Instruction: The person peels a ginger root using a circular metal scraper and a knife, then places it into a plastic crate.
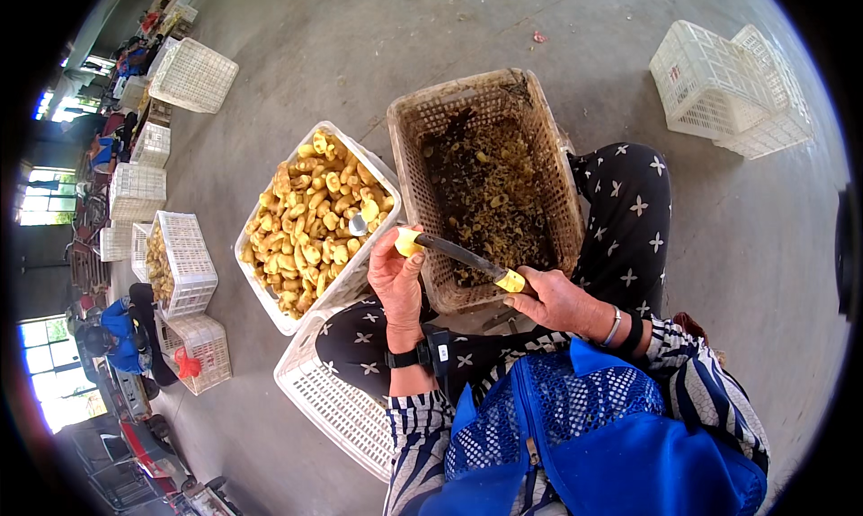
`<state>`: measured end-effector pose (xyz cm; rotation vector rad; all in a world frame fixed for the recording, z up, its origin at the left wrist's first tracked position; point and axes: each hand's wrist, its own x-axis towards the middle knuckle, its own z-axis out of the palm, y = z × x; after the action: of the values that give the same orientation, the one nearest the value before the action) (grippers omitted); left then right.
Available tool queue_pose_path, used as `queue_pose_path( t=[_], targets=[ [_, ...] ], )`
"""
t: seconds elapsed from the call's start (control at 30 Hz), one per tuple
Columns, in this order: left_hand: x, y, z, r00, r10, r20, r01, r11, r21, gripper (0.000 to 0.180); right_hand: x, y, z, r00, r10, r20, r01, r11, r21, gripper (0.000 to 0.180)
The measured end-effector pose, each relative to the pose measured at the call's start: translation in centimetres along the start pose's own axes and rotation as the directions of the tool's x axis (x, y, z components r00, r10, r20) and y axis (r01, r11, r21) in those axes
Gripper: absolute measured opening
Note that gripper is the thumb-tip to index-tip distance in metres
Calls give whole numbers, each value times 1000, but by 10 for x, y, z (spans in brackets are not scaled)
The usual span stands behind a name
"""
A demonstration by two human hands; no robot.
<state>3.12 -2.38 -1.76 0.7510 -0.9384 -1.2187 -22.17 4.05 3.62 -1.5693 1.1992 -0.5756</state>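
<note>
Knife (467, 259): dull dark metal blade, yellow plastic-looking handle. Center basket (548, 165): perforated plastic, matt, dirt-stained. White crates (193, 75) upper left: plastic lattice. Peeled pieces (310, 224): pale yellow, smooth, matt. Floor (360, 40): rough grey concrete.

Left hand (397, 278) holds yellow piece (409, 242); right hand (557, 298) holds knife (463, 255) against it.
</note>
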Motion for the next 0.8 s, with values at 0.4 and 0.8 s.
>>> queue_pose_path(
  t=[0.4,0.8],
  targets=[
    [-5,-13,3,976,-132,-175,169,961,218,38,-1,10,13,981,-90,-170,-7,866,-500,28],
    [-5,-2,4,998,-33,-57,38,997,74,42,22,61,-24,928,204,-313,-167,976,140,21]
  ],
)
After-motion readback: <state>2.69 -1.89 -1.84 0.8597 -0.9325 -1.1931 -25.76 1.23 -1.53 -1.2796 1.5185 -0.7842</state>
